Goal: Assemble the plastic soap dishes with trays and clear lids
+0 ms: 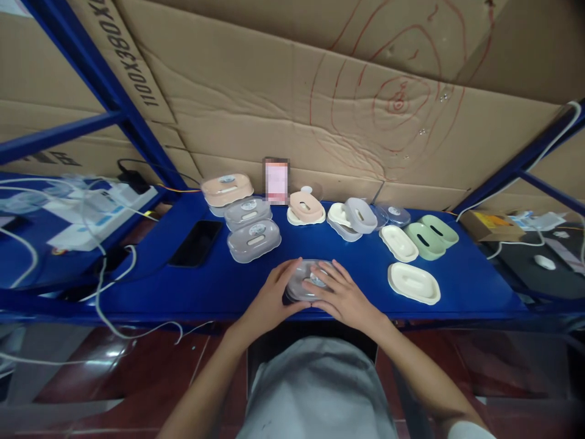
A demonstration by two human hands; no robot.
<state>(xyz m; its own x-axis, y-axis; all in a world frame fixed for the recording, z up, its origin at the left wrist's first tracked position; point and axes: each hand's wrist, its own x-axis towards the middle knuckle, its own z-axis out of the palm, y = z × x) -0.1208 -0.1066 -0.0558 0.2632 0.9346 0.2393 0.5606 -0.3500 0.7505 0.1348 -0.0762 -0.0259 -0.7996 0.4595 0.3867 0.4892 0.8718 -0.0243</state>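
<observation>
A grey soap box with a clear lid (298, 283) sits at the front edge of the blue table, between both hands. My left hand (278, 291) wraps round its left side, thumb at the near edge. Across the top and right side lies my right hand (342, 294), its fingers partly covering the round label. Beyond the left hand are two lidded grey soap boxes (254, 239) and a lidded peach one (228, 189). Ahead lies a peach soap dish insert (306, 207) on a cream base. To the right is a cream dish (414, 283) without a lid.
Green dishes (427, 239), another cream dish (399, 244), a grey dish (361, 214) and clear lids (397, 214) lie at the right. A black phone (196, 242) lies left; a lit screen (276, 182) leans on the cardboard wall (237, 91). White cables (103, 292) hang at the left.
</observation>
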